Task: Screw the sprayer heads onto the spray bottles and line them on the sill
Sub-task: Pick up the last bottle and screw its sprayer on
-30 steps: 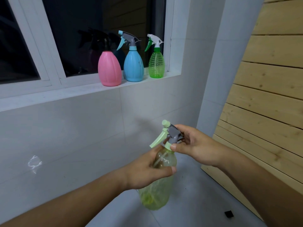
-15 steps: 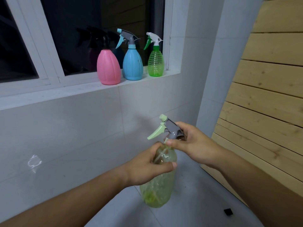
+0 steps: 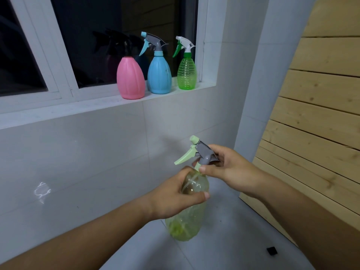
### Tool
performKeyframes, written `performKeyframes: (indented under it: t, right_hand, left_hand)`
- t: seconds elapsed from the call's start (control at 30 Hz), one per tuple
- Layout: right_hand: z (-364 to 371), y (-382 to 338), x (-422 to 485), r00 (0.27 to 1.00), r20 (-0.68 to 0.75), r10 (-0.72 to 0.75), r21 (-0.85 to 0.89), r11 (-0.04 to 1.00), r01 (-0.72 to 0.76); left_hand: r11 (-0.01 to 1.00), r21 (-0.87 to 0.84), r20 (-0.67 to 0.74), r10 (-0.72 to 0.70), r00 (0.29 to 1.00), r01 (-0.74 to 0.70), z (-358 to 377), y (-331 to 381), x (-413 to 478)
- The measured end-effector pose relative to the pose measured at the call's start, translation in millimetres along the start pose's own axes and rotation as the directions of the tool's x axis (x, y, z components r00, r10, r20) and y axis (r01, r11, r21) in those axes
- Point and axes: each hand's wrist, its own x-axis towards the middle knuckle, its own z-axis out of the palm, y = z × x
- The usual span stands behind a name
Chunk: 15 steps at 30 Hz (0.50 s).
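I hold a clear yellow-green spray bottle in mid-air in front of the tiled wall. My left hand wraps its upper body. My right hand pinches the collar of its sprayer head, which is grey with a pale green trigger and nozzle pointing left. On the white sill stand three bottles in a row: a pink one with a dark head, a blue one with a grey and blue head, and a small green ribbed one with a white and green head.
A dark window sits behind the sill with white frames. A white pillar rises right of the sill, and a pale wooden slat wall fills the right side. A small black piece lies on the grey floor.
The bottle and both hands have risen slightly in view. My right fingers have shifted around the sprayer collar, and the head has turned a little.
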Motion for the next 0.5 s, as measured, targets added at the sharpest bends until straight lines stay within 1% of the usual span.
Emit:
performKeyframes:
  t: [0.1, 0.17, 0.27, 0.33, 0.5]
  right_hand:
    - [6.0, 2.5, 0.6, 0.997, -0.058, -0.042, -0.009, 0.999, 0.042]
    - [9.3, 3.1, 0.8, 0.996, -0.075, -0.037, 0.011, 0.999, 0.038]
    - [-0.4, 0.0, 0.4, 0.999, -0.031, -0.014, 0.054, 0.998, 0.016]
    - [-3.3, 0.9, 0.7, 0.999, -0.038, -0.016, 0.065, 0.998, 0.019]
    - [10.3, 8.0, 8.5, 0.986, -0.157, -0.058, 0.014, 0.998, 0.061]
  left_hand:
    - [1.000, -0.008, -0.006, -0.004, 1.000, 0.004, 2.2, -0.3, 0.3]
    - [1.000, -0.028, 0.005, 0.001, 1.000, -0.001, 2.9, -0.6, 1.0]
    - [1.000, -0.023, 0.000, 0.000, 1.000, 0.000, 0.6, 0.8, 0.6]
    - [1.000, 0.024, -0.018, 0.001, 1.000, 0.000, 1.8, 1.2, 0.0]
    - [0.986, 0.169, -0.101, 0.015, 0.995, 0.002, 1.8, 2.1, 2.6]
